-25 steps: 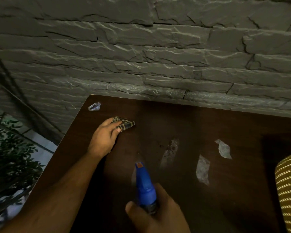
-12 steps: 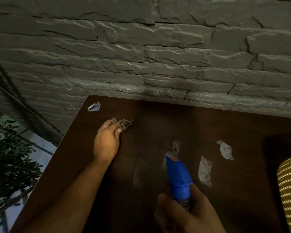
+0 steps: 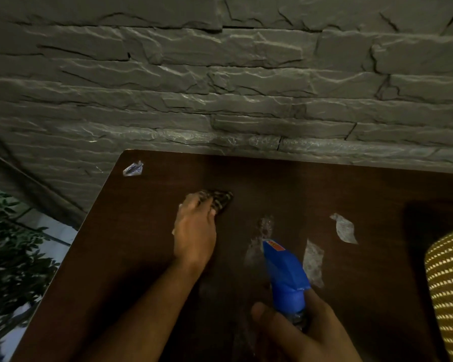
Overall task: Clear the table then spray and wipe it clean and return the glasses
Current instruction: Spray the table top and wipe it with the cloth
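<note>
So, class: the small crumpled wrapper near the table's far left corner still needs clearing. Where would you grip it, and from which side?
Pinch the crumpled wrapper at its raised upper fold, coming down from above. It looks light and creased, standing slightly off the table, so fingertips should suffice. The left hand, pressing the checked cloth, is nearer; the right hand grips the spray bottle.

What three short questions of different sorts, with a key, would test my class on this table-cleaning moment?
1. True or false: the right hand grips the blue spray bottle.
2. What does the left hand press on the table? A) a sponge B) a checked cloth C) a glass
3. Fill in: the small wrapper lies near the table's far ___ corner.

Key: 1 true; 2 B, the checked cloth; 3 left.
</note>
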